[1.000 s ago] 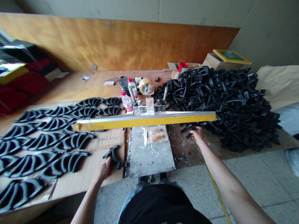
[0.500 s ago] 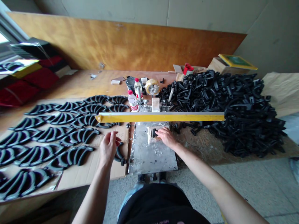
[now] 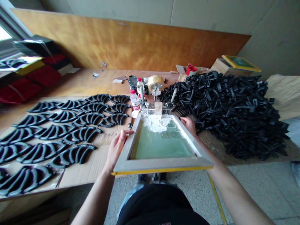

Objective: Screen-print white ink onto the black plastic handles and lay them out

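Note:
A screen printing frame with pale wooden sides and a green mesh lies tilted over the metal base in front of me. White paste is smeared across the mesh's far end. My left hand is closed at the frame's left side, thumb and forefinger against the edge. On the opposite side, my right hand grips the right edge, its lower part hidden by the frame. The clamp stands at the frame's far end. The frame covers the plate and the small black part seen earlier.
Rows of curved black handles lie on cardboard at left. A large heap of black parts fills the right side. Behind the clamp stand red-capped bottles and a tape roll. A wooden board leans at the back.
The frame has swung down from edge-on to lie over the plate. My right hand has left the small black part for the frame's right edge; my left has moved to its left edge.

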`<state>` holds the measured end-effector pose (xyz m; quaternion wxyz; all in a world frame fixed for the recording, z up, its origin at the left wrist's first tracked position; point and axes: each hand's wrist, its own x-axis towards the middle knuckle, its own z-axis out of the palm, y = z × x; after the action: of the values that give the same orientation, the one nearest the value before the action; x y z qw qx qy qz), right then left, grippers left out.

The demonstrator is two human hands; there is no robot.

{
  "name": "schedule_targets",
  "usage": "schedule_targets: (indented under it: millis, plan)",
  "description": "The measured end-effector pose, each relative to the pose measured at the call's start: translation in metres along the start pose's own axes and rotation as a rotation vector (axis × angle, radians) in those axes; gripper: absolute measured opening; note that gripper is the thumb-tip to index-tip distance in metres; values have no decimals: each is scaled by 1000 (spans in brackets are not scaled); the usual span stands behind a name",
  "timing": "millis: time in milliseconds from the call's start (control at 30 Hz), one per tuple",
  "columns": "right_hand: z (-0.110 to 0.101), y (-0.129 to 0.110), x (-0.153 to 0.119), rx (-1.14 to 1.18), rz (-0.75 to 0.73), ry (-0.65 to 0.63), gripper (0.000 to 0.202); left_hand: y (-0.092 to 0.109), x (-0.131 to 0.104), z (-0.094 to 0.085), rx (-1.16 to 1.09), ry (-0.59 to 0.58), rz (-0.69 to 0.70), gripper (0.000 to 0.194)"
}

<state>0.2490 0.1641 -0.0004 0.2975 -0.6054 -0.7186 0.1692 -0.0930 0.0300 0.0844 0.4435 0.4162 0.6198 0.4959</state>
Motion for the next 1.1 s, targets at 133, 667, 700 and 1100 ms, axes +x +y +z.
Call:
schedule_targets:
  millis: [133, 667, 700, 1100]
  plan:
    - [0, -32, 34, -57, -226, 90, 53, -58, -15, -1, 57, -116, -201, 71]
    - [19, -94, 4, -275, -798, -626, 9, -123, -7, 8, 128, -87, -265, 71]
    - [18, -95, 5, -274, -774, -617, 8, -122, -7, 8, 117, -87, -258, 70]
    - [31, -90, 6, -175, -706, -377, 21, -85, -14, 7, 52, -108, -314, 76]
